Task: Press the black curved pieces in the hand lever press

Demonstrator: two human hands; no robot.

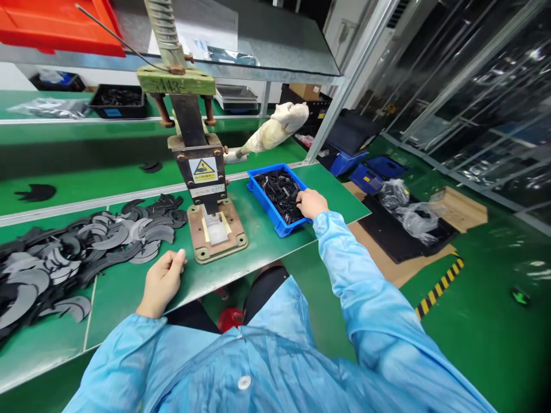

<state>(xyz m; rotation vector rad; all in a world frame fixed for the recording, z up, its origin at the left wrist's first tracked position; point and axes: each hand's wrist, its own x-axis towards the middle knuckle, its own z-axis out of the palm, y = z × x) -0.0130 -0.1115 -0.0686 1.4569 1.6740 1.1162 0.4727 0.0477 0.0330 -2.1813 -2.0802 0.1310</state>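
My right hand (311, 204) reaches into the blue tray (282, 229) of small black plastic pieces (278, 192). Its fingers are bent together against the pieces, and the fingertips are hidden. On the bench's front edge, my left hand (162, 281) rests curled with the thumb on top; whatever it may hold is hidden. Between the hands stands a manual press (200, 155) with a padded lever handle (275, 129). A pale block (215, 230) lies on its base plate, under the ram. Left of the press spreads a heap of black and grey curved pieces (116, 235).
Two dark pieces (37, 192) lie farther back on the green bench (124, 304). A black bin (118, 102) and a scale (236, 96) stand behind the press. A metal post (344, 86) rises at right; cardboard (462, 218) and plastic bags (415, 221) lie beyond the bench.
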